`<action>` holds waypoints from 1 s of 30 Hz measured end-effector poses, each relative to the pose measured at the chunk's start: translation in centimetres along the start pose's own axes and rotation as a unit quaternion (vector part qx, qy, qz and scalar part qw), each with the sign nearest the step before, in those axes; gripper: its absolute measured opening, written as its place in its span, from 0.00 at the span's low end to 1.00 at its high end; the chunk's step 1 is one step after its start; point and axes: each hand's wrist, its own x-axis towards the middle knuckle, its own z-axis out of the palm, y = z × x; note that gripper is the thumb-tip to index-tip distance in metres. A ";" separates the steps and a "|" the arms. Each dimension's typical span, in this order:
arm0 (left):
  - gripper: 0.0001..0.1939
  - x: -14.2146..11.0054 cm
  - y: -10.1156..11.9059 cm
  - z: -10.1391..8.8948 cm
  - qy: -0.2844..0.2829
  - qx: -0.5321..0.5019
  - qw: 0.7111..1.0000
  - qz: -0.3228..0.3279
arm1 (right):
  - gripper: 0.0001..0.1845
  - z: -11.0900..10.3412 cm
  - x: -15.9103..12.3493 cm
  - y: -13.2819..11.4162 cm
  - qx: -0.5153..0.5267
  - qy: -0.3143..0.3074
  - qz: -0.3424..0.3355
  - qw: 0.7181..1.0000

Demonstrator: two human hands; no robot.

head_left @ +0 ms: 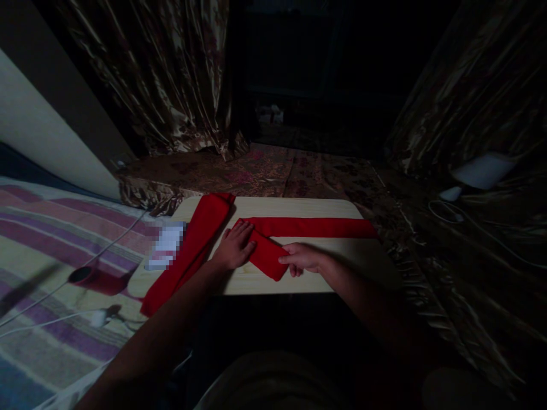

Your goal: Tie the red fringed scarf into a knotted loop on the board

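A long red cloth strip [316,228] runs across a pale wooden table [294,206], its right end reaching the table's edge. At its left end the cloth is folded over into a slanted flap [267,255]. My left hand [233,247] lies flat with fingers stretched over the upper left part of the fold. Pinched between the thumb and fingers of my right hand [302,259] is the flap's lower right corner. A second folded length of red cloth [192,250] lies slantwise along the table's left side, beyond my left hand and partly overhanging the edge.
On the left, a striped bedspread [47,245] carries a red cylinder [100,282], white cables and a white plug [98,318]. A pixelated white item [168,245] sits beside the second cloth. Patterned curtains [188,74] hang behind; a white lamp-like object [484,171] stands at right.
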 end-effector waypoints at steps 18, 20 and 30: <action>0.22 -3.2 12.4 1.2 0.025 -0.100 0.949 0.298 | 0.13 -2.2 0.1 -10.0 0.124 0.045 -0.183 0.974; 0.28 -3.2 13.3 1.8 -0.005 -0.105 0.952 0.288 | 0.14 -2.7 -0.4 -10.1 0.092 0.031 -0.148 0.984; 0.30 -0.2 10.1 3.1 -0.056 -0.021 0.996 0.059 | 0.14 -3.7 -3.3 -9.7 0.137 0.021 -0.203 0.969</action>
